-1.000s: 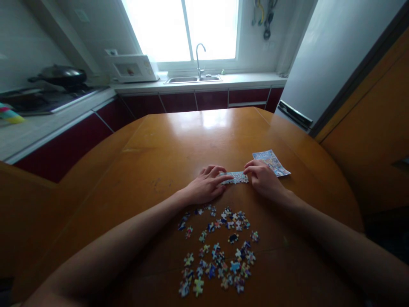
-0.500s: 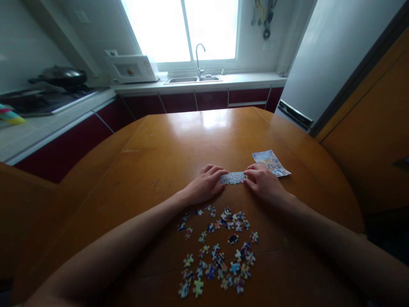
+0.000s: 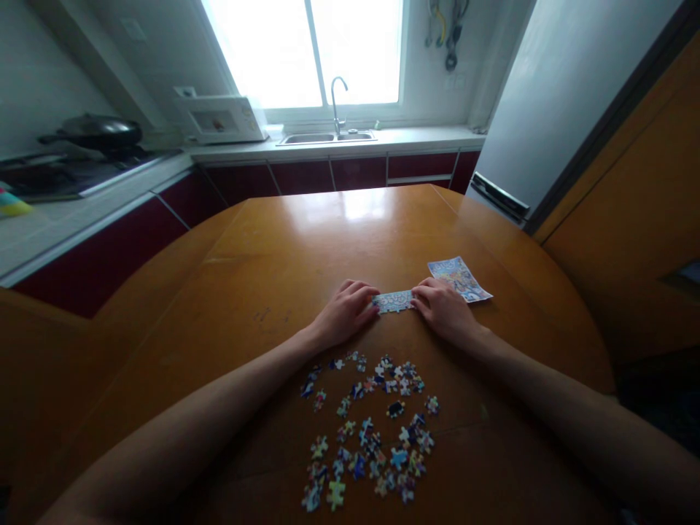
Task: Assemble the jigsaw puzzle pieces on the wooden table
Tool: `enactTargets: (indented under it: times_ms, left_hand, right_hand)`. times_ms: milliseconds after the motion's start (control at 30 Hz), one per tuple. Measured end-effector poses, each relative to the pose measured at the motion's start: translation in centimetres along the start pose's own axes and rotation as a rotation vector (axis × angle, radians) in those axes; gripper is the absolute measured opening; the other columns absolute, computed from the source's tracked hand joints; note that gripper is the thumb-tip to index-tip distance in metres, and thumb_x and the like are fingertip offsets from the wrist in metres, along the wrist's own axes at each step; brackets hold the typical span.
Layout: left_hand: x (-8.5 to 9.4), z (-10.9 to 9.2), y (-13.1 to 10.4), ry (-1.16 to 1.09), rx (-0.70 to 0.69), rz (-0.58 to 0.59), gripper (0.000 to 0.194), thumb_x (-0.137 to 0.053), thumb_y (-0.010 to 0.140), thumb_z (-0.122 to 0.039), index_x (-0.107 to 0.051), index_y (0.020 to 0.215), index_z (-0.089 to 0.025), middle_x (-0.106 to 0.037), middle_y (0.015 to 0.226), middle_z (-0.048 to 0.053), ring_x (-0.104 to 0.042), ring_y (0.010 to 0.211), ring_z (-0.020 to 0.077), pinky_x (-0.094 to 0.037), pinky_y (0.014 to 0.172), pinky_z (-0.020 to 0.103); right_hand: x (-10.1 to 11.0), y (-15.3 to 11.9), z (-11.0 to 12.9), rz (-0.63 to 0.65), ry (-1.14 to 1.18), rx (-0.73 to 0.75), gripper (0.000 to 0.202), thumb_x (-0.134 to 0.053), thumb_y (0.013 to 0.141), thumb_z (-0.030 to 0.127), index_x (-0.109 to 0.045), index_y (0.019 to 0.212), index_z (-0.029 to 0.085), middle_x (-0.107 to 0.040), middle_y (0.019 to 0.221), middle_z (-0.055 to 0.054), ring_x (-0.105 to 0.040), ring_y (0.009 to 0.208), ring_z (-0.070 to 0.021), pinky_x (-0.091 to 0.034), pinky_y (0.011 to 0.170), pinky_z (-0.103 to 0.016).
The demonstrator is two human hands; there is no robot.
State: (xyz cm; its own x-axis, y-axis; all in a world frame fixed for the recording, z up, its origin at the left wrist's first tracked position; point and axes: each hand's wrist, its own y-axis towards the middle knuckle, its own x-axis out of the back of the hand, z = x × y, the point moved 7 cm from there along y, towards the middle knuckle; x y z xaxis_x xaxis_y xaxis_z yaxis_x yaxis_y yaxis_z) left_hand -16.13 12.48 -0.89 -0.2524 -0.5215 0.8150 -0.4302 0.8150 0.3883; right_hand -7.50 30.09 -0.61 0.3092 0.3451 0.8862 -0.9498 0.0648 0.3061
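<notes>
We are leaning over a round wooden table point(image 3: 306, 248) with both bare forearms stretched out across it, and our two hands are meeting at a short joined strip of puzzle pieces point(image 3: 394, 300) that is lying flat on the tabletop, a little beyond the middle of the table. Our left hand point(image 3: 342, 317) is resting palm down on the wood with its fingers curled, their tips pressing against the left end of the strip; our right hand point(image 3: 442, 310) is lying the same way at the right end, fingertips touching that edge. Neither hand is closing around the strip: the fingers are bent and lightly together, pushing at the ends from either side rather than clamping anything, and the strip is staying flat on the table between them. Just beyond our right hand, a printed picture card point(image 3: 459, 278) is lying at an angle, near the strip but apart from it. Closer to us, between our forearms, loose puzzle pieces point(image 3: 366, 430) are lying scattered in a rough cluster, most of them apart from each other, and none of them is touching either hand. Past the table we are seeing a kitchen counter with a sink point(image 3: 327, 137) and tap under a bright window point(image 3: 306, 51), a white microwave point(image 3: 219, 120) to the left of it, a dark pan point(image 3: 98, 133) on the stove further left, and a grey refrigerator point(image 3: 547, 109) to the right.
</notes>
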Motion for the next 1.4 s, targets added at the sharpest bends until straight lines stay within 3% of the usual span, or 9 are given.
enactTargets:
  times_ms: [100,267,567,1000,1300,1400]
  left_hand:
    - [0.1,-0.2,0.0,-0.007,-0.018,-0.005,0.022,-0.05,0.101,-0.025,-0.065,0.117,-0.022,-0.067,0.114,0.006,-0.053,0.111,0.0232,-0.049,0.1,0.044]
    - [-0.1,-0.9,-0.2,-0.009,-0.09,0.067,0.025,-0.051,0.1,-0.023,-0.065,0.121,-0.025,-0.065,0.119,0.006,-0.052,0.114,0.0228,-0.048,0.102,0.042]
    - [-0.4,-1.4,-0.4,0.075,-0.117,0.124,0.035,-0.055,0.091,-0.01,-0.067,0.118,-0.029,-0.059,0.127,0.004,-0.047,0.12,0.0242,-0.043,0.109,0.046]
    - [-0.5,-1.3,-0.4,0.099,-0.096,0.154,0.034,-0.053,0.091,-0.011,-0.065,0.118,-0.028,-0.059,0.13,0.005,-0.048,0.121,0.0256,-0.042,0.109,0.048]
    - [-0.5,-1.4,-0.2,0.081,-0.127,0.159,0.04,-0.051,0.093,-0.014,-0.057,0.131,-0.025,-0.059,0.135,0.006,-0.048,0.123,0.026,-0.04,0.11,0.048]
    - [-0.5,-1.5,-0.3,0.086,-0.147,0.169,0.041,-0.051,0.095,-0.017,-0.055,0.135,-0.028,-0.056,0.141,0.005,-0.047,0.125,0.0263,-0.039,0.11,0.049]
  right_hand:
    - [0.2,-0.2,0.6,-0.02,0.02,0.007,0.021,-0.052,0.1,0.023,-0.072,0.096,0.02,-0.067,0.101,-0.008,-0.058,0.099,-0.0232,-0.046,0.09,-0.038]
    - [-0.1,-1.1,2.9,0.028,0.073,0.089,0.023,-0.052,0.098,0.019,-0.071,0.111,0.018,-0.064,0.107,-0.011,-0.055,0.104,-0.0241,-0.048,0.093,-0.038]
    - [-0.8,-1.6,4.1,0.069,0.02,0.133,0.021,-0.051,0.098,0.022,-0.071,0.105,0.019,-0.06,0.113,-0.013,-0.05,0.111,-0.0267,-0.047,0.096,-0.043]
    - [-1.1,-1.2,3.0,0.038,0.058,0.058,0.024,-0.052,0.097,0.022,-0.071,0.111,0.02,-0.062,0.118,-0.013,-0.051,0.113,-0.0284,-0.047,0.095,-0.045]
    - [2.6,0.1,-2.3,-0.219,0.126,-0.062,0.026,-0.05,0.09,0.01,-0.073,0.101,0.017,-0.067,0.106,-0.012,-0.058,0.105,-0.0288,-0.046,0.094,-0.045]
    - [2.9,0.1,-3.2,-0.243,0.135,-0.067,0.026,-0.05,0.089,0.01,-0.073,0.097,0.018,-0.068,0.104,-0.012,-0.059,0.102,-0.0283,-0.047,0.093,-0.045]
